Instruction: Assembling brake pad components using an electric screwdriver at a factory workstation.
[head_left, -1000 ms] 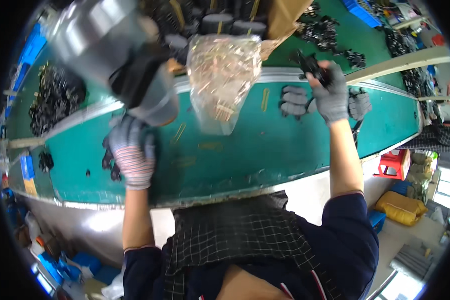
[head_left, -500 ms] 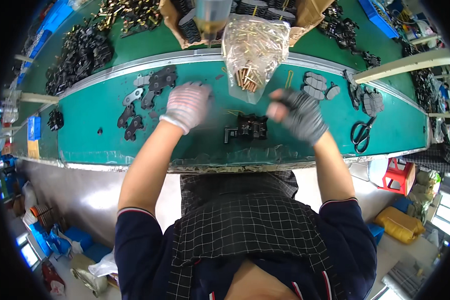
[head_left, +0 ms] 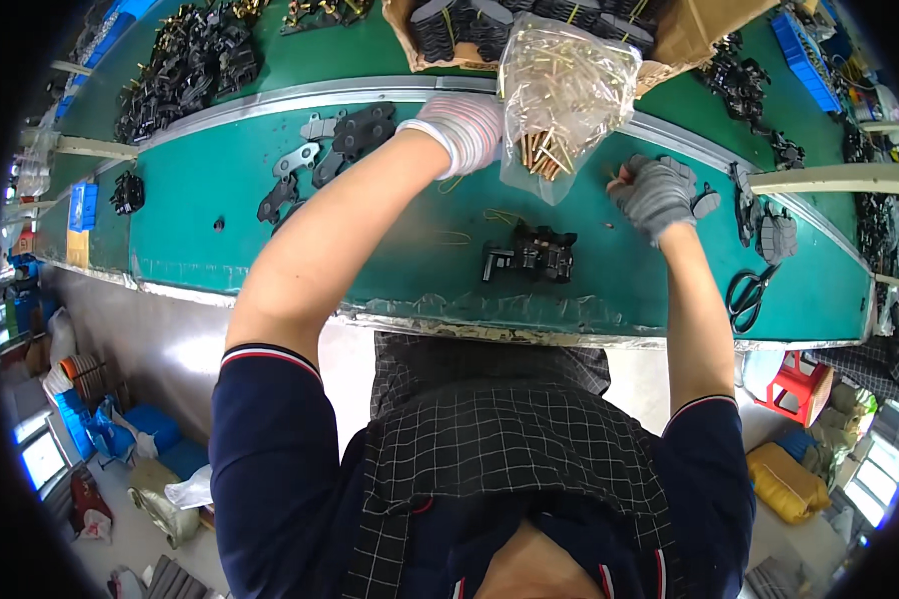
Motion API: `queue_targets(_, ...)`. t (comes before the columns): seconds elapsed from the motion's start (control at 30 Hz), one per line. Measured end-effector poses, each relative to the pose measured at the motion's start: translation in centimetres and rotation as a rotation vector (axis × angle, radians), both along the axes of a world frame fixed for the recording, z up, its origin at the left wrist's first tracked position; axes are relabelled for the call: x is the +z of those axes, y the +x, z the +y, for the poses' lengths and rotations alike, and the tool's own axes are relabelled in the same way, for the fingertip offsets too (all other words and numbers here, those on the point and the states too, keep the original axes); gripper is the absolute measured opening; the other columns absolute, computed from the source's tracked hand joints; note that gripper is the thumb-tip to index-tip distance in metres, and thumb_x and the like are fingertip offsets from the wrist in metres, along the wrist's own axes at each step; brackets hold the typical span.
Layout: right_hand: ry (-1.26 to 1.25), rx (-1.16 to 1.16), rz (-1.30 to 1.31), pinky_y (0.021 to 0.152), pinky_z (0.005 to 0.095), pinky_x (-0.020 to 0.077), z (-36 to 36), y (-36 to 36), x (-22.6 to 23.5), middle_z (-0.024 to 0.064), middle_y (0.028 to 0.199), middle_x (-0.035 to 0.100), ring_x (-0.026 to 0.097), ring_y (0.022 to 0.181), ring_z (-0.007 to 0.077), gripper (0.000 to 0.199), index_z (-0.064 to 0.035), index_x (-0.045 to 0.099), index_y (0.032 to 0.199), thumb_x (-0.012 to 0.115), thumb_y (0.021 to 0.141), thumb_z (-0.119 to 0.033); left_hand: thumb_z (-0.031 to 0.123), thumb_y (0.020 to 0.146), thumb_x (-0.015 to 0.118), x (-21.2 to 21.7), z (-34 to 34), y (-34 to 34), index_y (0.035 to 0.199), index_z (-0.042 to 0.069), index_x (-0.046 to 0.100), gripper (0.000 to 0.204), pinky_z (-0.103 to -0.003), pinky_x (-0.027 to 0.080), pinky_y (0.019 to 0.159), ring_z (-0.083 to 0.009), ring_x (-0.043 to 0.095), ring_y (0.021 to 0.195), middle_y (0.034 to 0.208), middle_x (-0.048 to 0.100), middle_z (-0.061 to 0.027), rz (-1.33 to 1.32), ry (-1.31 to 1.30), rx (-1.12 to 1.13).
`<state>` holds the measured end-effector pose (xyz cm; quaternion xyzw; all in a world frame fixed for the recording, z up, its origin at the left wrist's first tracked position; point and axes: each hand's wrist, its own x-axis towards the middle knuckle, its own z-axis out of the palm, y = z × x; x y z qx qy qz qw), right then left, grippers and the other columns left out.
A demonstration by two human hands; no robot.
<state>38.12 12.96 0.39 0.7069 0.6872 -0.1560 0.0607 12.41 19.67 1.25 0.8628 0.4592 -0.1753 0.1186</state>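
My left hand [head_left: 466, 133], in a white-and-pink striped glove, reaches over the metal strip at the worktop's far side, against the left of a clear plastic bag [head_left: 566, 95] of brass-coloured pins. Its fingers cannot be made out. My right hand [head_left: 656, 197], in a grey striped glove with bare fingertips, is curled in beside the grey brake pads [head_left: 679, 170]. Whether anything lies between those fingertips is too small to tell. Between my arms a black brake caliper [head_left: 544, 254] sits on the green worktop, a thin yellow rubber band [head_left: 501, 215] beside it.
Dark brake pads [head_left: 365, 130] lie to the left. A cardboard box [head_left: 684, 40] of banded pads stands behind the bag. Black scissors [head_left: 747, 298] rest at the right front. Heaped black parts [head_left: 190, 75] and a pale bar [head_left: 839, 180] flank the far side.
My left hand has moved forward from the middle of the worktop to beside the bag. My right hand has gone slightly forward to the grey pads. The whole view has shifted.
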Motion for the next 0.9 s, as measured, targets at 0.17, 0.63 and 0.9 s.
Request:
queue_targets(0.17, 0.215, 0.207, 0.541, 0.055, 0.0306, 0.046, -1.9, -3.2, 2.5, 0.0075, 0.065, 0.058, 0.056, 0.059, 0.0153, 0.01, -0.0054, 0.057, 0.078, 0.065, 0.072, -0.006, 0.025, 0.081, 0.061, 1.4, -3.1, -3.9, 0.096, 0.002, 0.065, 0.027, -0.043, 0.052, 0.077, -0.0327, 0.065, 0.086, 0.089, 0.067, -0.0164, -0.034, -0.013, 0.068)
queue_targets(0.63, -0.184, 0.699, 0.013, 0.065, 0.0399, 0.0513, -0.2, -12.8, 3.7, 0.0141, 0.076, 0.065, 0.062, 0.068, 0.0331, 0.019, -0.0056, 0.062, 0.083, 0.066, 0.074, -0.022, 0.028, 0.08, 0.064, 0.2, -8.2, -5.3, 0.098, 0.007, 0.063, 0.028, -0.042, 0.051, 0.075, -0.0322, 0.064, 0.086, 0.09, 0.066, -0.0158, -0.189, -0.027, 0.321)
queue_targets(0.9, -0.33, 0.741, -0.228, 0.074, 0.0414, 0.0515, 1.6, -14.0, 1.0, 0.0142, 0.083, 0.068, 0.065, 0.08, 0.0323, 0.024, -0.0107, 0.068, 0.09, 0.064, 0.074, -0.028, 0.027, 0.078, 0.065, -0.1, -12.5, -7.6, 0.095, 0.009, 0.065, 0.024, -0.042, 0.052, 0.073, -0.0317, 0.063, 0.088, 0.093, 0.065, -0.0132, -0.382, 0.122, 0.102)
